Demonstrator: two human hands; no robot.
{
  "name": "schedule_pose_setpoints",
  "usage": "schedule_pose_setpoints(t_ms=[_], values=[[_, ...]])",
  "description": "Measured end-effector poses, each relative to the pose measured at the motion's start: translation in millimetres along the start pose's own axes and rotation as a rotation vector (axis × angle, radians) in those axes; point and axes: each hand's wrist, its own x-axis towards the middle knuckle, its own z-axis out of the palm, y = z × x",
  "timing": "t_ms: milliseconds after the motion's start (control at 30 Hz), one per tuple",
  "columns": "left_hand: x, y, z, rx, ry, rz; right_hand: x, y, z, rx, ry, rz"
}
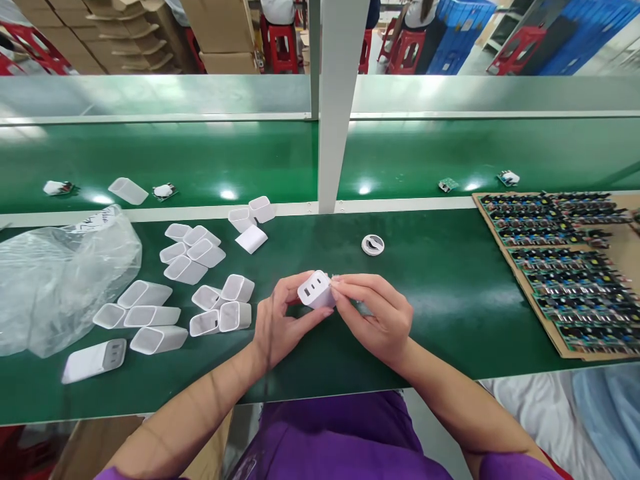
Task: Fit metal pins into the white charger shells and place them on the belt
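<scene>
My left hand (286, 313) holds a white charger (316, 291) between thumb and fingers, its face with several port slots turned up toward me. At the charger's right edge, my right hand (375, 312) has its fingertips pinched together against the corner; anything between them is too small to make out. Left of my left hand stand several open white charger shells (235, 316) in a cluster. A small round white item (373, 245) lies on the green table beyond my right hand.
More white shells (155, 316) and a longer white charger (95, 361) lie at left beside a clear plastic bag (65, 280). At right, cardboard (530, 313) carries rows of circuit boards (585, 293). A white post (337, 107) rises ahead before a green belt (225, 160) with loose parts.
</scene>
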Motion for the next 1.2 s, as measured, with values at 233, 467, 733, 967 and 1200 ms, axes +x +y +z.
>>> schedule_pose_setpoints(t_ms=[233, 467, 733, 967, 1200], values=[[4.0, 7.5, -1.9, 0.187, 0.109, 0.038, -7.0, -1.1, 4.0, -0.102, -0.031, -0.079], [5.9, 9.1, -2.0, 0.075, 0.136, -0.012, -9.9, 2.1, 8.2, 0.120, -0.144, 0.089], [9.0, 14.9, -3.0, -0.198, -0.165, -0.148, 1.5, 10.6, 4.7, 0.600, -0.273, 0.557], [7.3, 5.7, -7.7, -0.039, -0.176, -0.073, 2.9, 4.9, 6.6, 0.826, -0.308, 0.765], [8.7, 8.6, -7.6, 0.126, -0.156, 0.013, 2.3, 6.8, 7.8, 0.828, -0.288, 0.802]])
